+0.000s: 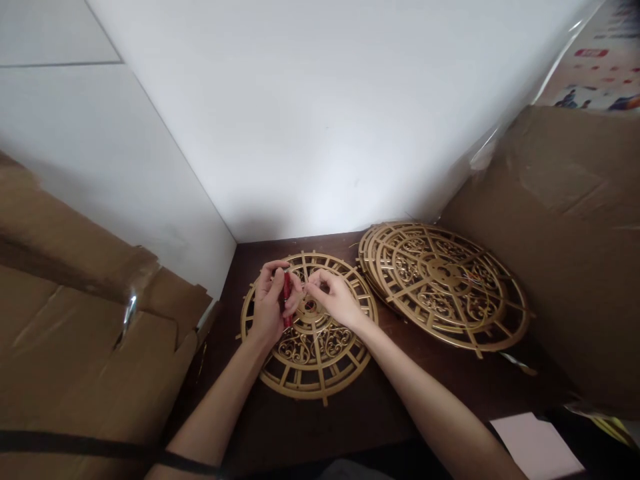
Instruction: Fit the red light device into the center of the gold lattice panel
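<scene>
A round gold openwork disc [323, 383] with scrollwork and radial bars lies flat on the dark brown table. Above its upper middle, my left hand [270, 303] is closed around a slim red-handled tool [287, 293]; the working end is hidden, so its kind is unclear. My right hand [333, 297] meets the left fingertips near the disc's centre, thumb and forefinger pinched together. Whatever is between them is too small to make out. A few thin strands show near the disc's hub, below the fingers.
To the right, a stack of similar gold discs [440, 273] leans slightly across the dark table [400, 380]. Cardboard boxes flank both sides, one left [90, 333] and one right [560, 247]. A white wall [325, 120] rises behind. Pale pink paper [537, 443] lies at lower right.
</scene>
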`<state>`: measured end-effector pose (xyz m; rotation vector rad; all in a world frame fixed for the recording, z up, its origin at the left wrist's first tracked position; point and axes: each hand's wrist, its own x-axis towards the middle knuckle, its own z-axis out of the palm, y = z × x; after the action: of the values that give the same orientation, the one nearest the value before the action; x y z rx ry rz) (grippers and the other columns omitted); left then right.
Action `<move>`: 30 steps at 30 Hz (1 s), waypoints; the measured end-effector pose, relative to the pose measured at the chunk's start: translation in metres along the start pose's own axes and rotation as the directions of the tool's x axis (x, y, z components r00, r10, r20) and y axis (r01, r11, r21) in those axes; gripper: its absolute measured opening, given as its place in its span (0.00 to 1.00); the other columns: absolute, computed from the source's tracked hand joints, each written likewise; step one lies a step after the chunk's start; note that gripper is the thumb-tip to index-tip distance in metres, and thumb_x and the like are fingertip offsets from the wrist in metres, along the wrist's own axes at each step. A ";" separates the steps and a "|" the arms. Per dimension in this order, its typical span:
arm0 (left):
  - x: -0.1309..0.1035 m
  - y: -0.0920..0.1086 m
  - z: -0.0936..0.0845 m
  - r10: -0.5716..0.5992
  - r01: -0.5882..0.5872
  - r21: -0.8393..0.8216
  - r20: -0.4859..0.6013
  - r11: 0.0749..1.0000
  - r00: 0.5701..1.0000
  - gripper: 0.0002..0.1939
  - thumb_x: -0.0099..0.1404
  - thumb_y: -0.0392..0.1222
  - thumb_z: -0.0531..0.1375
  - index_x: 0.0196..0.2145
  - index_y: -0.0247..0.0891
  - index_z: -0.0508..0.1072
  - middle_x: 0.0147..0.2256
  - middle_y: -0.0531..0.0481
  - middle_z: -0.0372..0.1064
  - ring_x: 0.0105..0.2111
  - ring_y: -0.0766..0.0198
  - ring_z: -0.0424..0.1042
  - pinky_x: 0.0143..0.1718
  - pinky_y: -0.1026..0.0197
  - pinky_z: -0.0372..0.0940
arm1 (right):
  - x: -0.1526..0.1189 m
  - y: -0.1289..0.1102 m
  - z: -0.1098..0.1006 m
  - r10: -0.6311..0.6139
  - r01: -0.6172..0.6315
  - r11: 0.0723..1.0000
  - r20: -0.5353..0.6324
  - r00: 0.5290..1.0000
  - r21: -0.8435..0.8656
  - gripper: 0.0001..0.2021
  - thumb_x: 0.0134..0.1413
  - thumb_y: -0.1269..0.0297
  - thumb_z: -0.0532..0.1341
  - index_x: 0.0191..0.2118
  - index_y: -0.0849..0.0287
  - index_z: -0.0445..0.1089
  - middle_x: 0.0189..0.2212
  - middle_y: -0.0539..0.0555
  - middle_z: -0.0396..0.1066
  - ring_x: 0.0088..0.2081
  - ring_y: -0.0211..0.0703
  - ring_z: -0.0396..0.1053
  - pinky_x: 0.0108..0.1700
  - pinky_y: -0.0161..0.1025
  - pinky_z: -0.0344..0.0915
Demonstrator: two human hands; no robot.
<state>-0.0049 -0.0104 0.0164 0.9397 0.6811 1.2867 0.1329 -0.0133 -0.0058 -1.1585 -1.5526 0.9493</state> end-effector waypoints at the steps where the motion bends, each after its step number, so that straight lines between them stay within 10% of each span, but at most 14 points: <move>1: 0.000 0.000 0.000 0.000 0.000 -0.001 0.003 1.000 1.000 0.10 0.62 0.48 0.58 0.39 0.43 0.63 0.22 0.56 0.66 0.13 0.77 0.51 0.11 0.75 0.45 | 0.001 0.001 0.000 0.015 -0.012 0.995 -0.026 1.000 0.096 0.07 0.55 0.62 0.58 0.29 0.59 0.66 0.27 0.48 0.67 0.30 0.37 0.64 0.36 0.35 0.61; 14: 0.000 -0.010 -0.002 -0.101 0.100 0.031 0.044 0.995 0.994 0.10 0.60 0.44 0.60 0.37 0.39 0.64 0.22 0.56 0.64 0.13 0.78 0.48 0.11 0.76 0.43 | 0.007 -0.009 -0.011 0.215 0.010 0.741 -0.252 0.944 0.672 0.11 0.43 0.58 0.67 0.30 0.60 0.70 0.23 0.49 0.70 0.18 0.29 0.55 0.20 0.32 0.52; 30: 0.002 -0.012 -0.004 -0.049 0.057 0.091 -0.080 0.994 0.996 0.14 0.53 0.38 0.65 0.37 0.37 0.68 0.22 0.59 0.58 0.14 0.81 0.48 0.12 0.75 0.44 | -0.002 0.001 -0.003 0.015 -0.006 0.978 -0.044 0.999 0.208 0.09 0.50 0.58 0.62 0.28 0.59 0.71 0.17 0.46 0.61 0.19 0.33 0.55 0.23 0.32 0.51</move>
<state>-0.0021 -0.0076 0.0039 0.9445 0.8278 1.2585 0.1359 -0.0150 -0.0068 -1.0335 -1.3764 1.0585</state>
